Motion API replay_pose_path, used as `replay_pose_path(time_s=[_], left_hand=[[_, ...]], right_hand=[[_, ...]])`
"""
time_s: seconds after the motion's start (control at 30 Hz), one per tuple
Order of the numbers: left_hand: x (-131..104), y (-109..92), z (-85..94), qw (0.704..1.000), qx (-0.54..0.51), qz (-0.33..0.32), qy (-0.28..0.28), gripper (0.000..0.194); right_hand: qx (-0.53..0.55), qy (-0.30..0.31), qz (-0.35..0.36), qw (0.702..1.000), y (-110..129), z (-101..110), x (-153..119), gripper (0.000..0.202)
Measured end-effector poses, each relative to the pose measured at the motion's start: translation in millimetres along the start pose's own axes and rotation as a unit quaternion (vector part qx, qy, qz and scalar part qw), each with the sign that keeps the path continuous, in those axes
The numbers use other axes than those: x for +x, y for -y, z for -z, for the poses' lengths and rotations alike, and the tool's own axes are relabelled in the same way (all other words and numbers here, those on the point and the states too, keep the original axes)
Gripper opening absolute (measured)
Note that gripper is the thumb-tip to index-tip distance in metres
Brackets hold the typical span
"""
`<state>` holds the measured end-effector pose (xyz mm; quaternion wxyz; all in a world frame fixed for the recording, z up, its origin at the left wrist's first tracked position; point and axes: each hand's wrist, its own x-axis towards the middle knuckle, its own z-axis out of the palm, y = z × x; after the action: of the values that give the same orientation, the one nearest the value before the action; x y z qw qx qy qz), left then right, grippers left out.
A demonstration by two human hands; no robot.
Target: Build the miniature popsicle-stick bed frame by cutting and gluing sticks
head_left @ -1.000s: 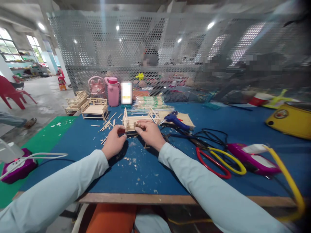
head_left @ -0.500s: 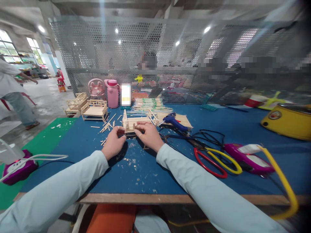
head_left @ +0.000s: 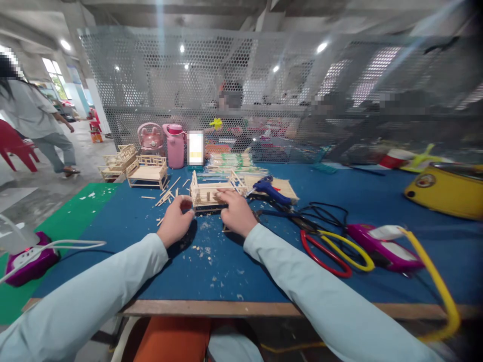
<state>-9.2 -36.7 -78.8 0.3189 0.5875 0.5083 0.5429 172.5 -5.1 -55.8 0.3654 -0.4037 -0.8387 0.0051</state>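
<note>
A small wooden bench frame (head_left: 211,193) made of thin sticks stands on the blue table between my hands. My left hand (head_left: 176,220) grips its left front corner, thumb and fingers curled there. At the front right, my right hand (head_left: 237,211) rests its fingers over the seat, thumb lower; whether it pinches a part is hidden. Loose sticks (head_left: 168,193) lie to the left of the frame. To its right sits a blue glue gun (head_left: 272,190) on a flat panel of sticks (head_left: 289,187).
Finished small benches (head_left: 147,172) stand at the back left, beside a pink flask (head_left: 175,147) and a lit phone (head_left: 195,147). Red and yellow pliers handles (head_left: 326,261), cables and a purple power strip (head_left: 388,249) lie right. A person (head_left: 41,118) is at far left.
My right hand has shifted slightly right, away from the middle of the frame's front. My left hand stays at the corner. The person at far left has moved right.
</note>
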Motion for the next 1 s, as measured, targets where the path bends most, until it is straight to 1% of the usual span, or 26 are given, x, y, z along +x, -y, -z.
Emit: replay_pose_path(time_s=[0.07,0.1,0.17,0.23,0.27,0.3,0.37,0.4,0.47,0.53,0.63,0.7,0.8,0.9,0.93,1.0], left_hand=[[2.2,-1.2,2.2,1.0,-0.002,0.006,-0.016,0.023],[3.6,-1.7,3.3,1.0,-0.005,0.008,-0.021,0.023],[6.6,-2.5,5.5,1.0,-0.011,0.016,-0.025,0.021],[9.4,-3.6,7.9,0.999,-0.015,0.027,-0.026,0.018],[10.4,-4.5,9.3,0.999,-0.018,0.031,-0.026,0.016],[11.2,-5.7,10.8,0.999,-0.014,0.033,-0.025,0.014],[12.1,-8.6,14.1,0.999,0.008,0.031,-0.02,0.011],[12.2,-10.3,15.7,0.999,0.023,0.03,-0.015,0.016],[12.0,-13.5,18.4,0.998,0.053,0.03,-0.005,0.028],[11.3,-15.9,19.9,0.997,0.074,0.028,0.003,0.031],[10.3,-17.5,20.3,0.995,0.095,0.018,0.015,0.032],[9.9,-17.0,20.1,0.995,0.095,0.01,0.024,0.031],[9.5,-14.3,18.9,0.996,0.081,0.001,0.036,0.025],[8.9,-11.2,16.8,0.997,0.061,-0.009,0.037,0.016],[8.9,-10.7,16.6,0.998,0.064,-0.01,0.029,0.016],[10.3,-11.1,18.6,0.996,0.09,-0.002,0.008,0.022]], right_hand=[[-0.008,-0.011,0.008,1.0,3.0,9.5,-4.6,0.048],[-0.013,-0.027,0.013,0.999,4.7,14.9,-6.8,0.044],[-0.02,-0.083,0.013,0.996,7.5,26.1,-9.7,0.029],[-0.016,-0.16,-0.009,0.987,7.7,36.8,-9.6,0.009],[-0.01,-0.195,-0.024,0.98,6.4,41.8,-8.4,0.014],[-0.004,-0.225,-0.039,0.974,4.0,46.4,-6.9,0.025],[0.008,-0.271,-0.064,0.96,-3.0,53.8,-3.4,0.04],[0.018,-0.287,-0.077,0.955,-7.2,56.1,-1.8,0.041],[0.053,-0.304,-0.112,0.945,-15.7,57.6,0.7,0.033],[0.106,-0.305,-0.149,0.935,-22.7,54.6,2.7,0.018],[0.184,-0.285,-0.174,0.925,-28.4,46.3,5.3,0.026],[0.205,-0.266,-0.177,0.925,-28.9,42.5,6.3,0.024],[0.194,-0.251,-0.182,0.931,-26.2,42.2,5.4,0.021],[0.165,-0.215,-0.17,0.947,-22.6,44.1,1.9,0.017],[0.157,-0.201,-0.166,0.953,-21.6,44.0,0.6,0.018],[0.152,-0.179,-0.161,0.958,-19.9,42.1,-1.6,0.019]])
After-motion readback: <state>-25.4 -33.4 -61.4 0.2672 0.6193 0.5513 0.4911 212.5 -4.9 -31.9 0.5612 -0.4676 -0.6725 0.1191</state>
